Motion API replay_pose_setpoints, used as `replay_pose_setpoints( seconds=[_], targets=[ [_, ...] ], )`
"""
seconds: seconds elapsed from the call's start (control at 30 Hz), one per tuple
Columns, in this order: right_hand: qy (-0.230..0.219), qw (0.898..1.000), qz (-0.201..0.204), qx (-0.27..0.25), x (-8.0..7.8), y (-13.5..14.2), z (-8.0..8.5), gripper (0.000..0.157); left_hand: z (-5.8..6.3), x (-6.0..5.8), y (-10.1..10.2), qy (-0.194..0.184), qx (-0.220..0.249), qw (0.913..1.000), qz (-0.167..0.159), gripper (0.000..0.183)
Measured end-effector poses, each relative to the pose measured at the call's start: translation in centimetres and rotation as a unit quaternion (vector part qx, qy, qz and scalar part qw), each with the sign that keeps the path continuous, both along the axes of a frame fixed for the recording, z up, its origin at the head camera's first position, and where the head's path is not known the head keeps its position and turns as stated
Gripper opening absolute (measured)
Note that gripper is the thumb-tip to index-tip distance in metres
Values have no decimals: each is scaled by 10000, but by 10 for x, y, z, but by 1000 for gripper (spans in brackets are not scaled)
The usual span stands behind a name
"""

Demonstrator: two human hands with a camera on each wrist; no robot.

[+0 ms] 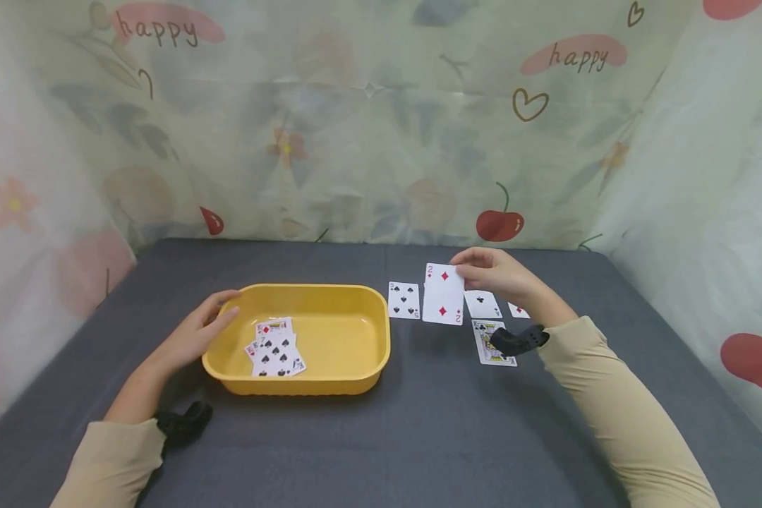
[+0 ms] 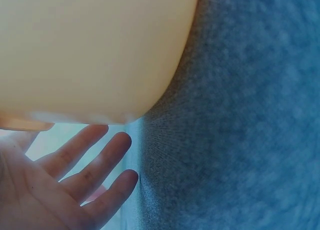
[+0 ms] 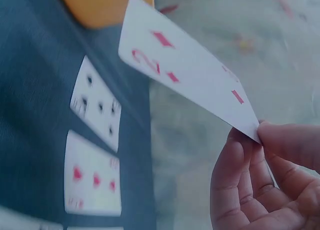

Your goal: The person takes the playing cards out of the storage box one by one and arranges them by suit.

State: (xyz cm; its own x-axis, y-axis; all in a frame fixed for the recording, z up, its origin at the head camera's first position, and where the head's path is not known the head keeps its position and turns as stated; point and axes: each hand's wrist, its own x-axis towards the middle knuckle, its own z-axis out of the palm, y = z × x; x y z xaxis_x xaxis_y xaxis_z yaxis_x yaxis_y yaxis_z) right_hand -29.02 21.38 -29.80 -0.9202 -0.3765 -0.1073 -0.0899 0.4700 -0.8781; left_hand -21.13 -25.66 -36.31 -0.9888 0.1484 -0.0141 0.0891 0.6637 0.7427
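My right hand (image 1: 492,274) pinches a two of diamonds playing card (image 1: 443,295) by its upper right corner, holding it raised over the table. In the right wrist view the card is tilted, with thumb and fingers at its edge. Under and beside it lie a five of spades (image 1: 404,301) and a three of hearts (image 3: 92,177). My left hand (image 1: 206,324) is at the left rim of a yellow tray (image 1: 336,339), its fingers loosely spread in the left wrist view. Inside the tray, a seven of spades (image 1: 276,356) overlaps a few other cards.
A club card (image 1: 480,303) and a red diamond card (image 1: 517,310), partly behind the right arm, lie farther right. Nearer me is a king (image 1: 487,346), partly covered by the black wrist strap (image 1: 519,340). A printed curtain (image 1: 355,127) surrounds the dark tabletop (image 1: 330,451).
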Motion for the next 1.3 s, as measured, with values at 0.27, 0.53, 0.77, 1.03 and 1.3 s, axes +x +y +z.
replay_pose_setpoints(
  seconds=[0.27,0.53,0.77,1.03,1.3],
  targets=[
    [-116,9984,-405,379,-1,44,-14,44,0,0,0,-13,-14,10000,20,57],
    [-238,9963,-509,653,-1,84,-27,48,0,-1,1,-38,-28,10000,47,58],
    [-406,9960,-552,577,-1,114,-38,49,0,-1,1,-43,-80,9999,87,58],
    [-757,9914,-636,857,0,138,-53,49,0,0,2,-12,-63,10000,70,58],
    [-859,9836,-663,1442,5,147,-62,44,0,1,1,36,-37,10000,63,57]
  ],
)
